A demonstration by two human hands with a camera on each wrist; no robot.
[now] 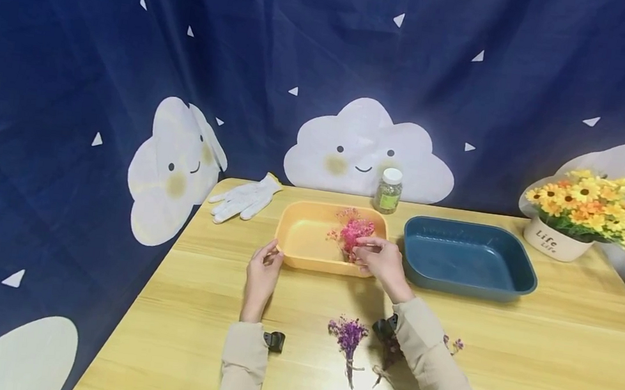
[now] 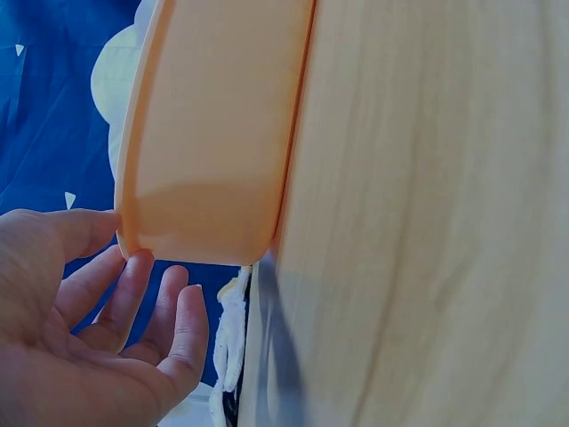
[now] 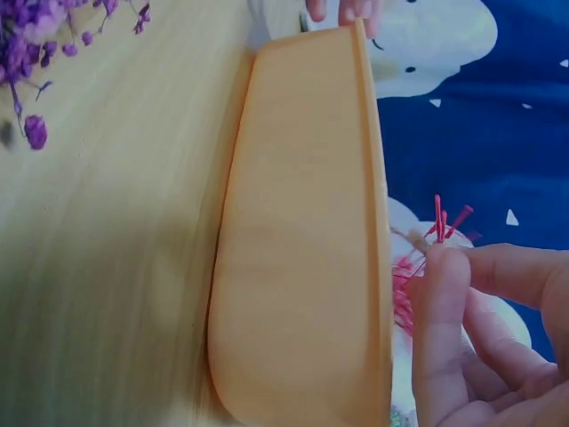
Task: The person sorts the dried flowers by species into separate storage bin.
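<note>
In the head view, my right hand (image 1: 381, 262) pinches the stems of a pink dried flower bunch (image 1: 356, 233) over the right end of a shallow orange tray (image 1: 305, 263). The right wrist view shows the red stem ends (image 3: 440, 218) and a bit of twine between thumb and finger. At the tray's front left corner, my left hand (image 1: 263, 273) pinches the rim with thumb and fingertips, the other fingers loosely bent in the left wrist view. A purple dried flower bunch (image 1: 350, 336) tied with twine lies on the table. Another purple bunch (image 1: 390, 353) is partly hidden under my right forearm.
A dark blue tray (image 1: 466, 290) stands right of the orange one. Behind them is a white-lidded jar (image 1: 389, 192). A white glove (image 1: 247, 199) lies at the back left, and a white pot (image 1: 557, 242) of yellow flowers (image 1: 589, 204) stands at the back right.
</note>
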